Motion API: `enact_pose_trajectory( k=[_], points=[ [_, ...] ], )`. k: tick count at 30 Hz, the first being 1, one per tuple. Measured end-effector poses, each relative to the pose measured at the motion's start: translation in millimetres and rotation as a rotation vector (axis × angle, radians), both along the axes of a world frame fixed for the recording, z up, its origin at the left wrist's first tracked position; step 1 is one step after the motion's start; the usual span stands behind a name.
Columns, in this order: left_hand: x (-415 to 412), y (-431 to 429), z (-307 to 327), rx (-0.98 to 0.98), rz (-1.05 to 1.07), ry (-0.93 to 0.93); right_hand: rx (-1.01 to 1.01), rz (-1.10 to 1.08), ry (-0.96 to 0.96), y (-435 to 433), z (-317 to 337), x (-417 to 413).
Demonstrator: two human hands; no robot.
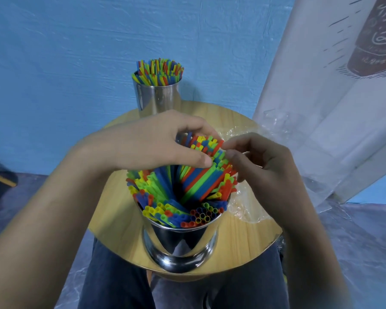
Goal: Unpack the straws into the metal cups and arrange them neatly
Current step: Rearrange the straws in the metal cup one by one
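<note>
A shiny metal cup (178,246) stands at the near edge of a small round wooden table (116,210), packed with red, blue, green and yellow straws (187,188). My left hand (147,143) curls over the far side of the bundle and grips a cluster of straw tops between thumb and fingers. From the right, my right hand (261,161) pinches straw tips with curled fingers. A second metal cup (157,98) full of upright straws (157,72) stands at the table's far edge.
Crumpled clear plastic wrapping (245,206) lies on the table right of the near cup. A white printed sheet (334,90) hangs at the right against a blue wall. My legs in dark trousers (120,282) are under the table.
</note>
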State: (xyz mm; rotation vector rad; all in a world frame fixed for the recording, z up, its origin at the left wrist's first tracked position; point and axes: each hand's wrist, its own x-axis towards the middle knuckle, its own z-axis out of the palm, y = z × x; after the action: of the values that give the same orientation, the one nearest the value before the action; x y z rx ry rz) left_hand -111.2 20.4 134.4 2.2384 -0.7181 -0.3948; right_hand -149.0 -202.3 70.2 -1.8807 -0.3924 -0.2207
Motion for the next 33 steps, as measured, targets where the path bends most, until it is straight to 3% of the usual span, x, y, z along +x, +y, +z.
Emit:
enact_pose_trajectory(
  k=[9,17,29,33],
  points=[
    [9.3,5.1,-6.9,-0.096,-0.019,0.024,-0.025,0.029,0.033,0.6,0.2,0.2],
    [8.3,7.7,0.7,0.028,-0.056,0.088,0.035,0.041,0.046,2.8,3.3,2.1],
    [13.7,11.4,-9.5,0.2,0.245,-0.167,0.062,0.023,0.023,8.9,5.7,2.0],
    [12.0,13.7,-12.8,0.18,0.297,-0.162,-0.023,0.125,0.118,12.5,11.1,0.0]
  ],
)
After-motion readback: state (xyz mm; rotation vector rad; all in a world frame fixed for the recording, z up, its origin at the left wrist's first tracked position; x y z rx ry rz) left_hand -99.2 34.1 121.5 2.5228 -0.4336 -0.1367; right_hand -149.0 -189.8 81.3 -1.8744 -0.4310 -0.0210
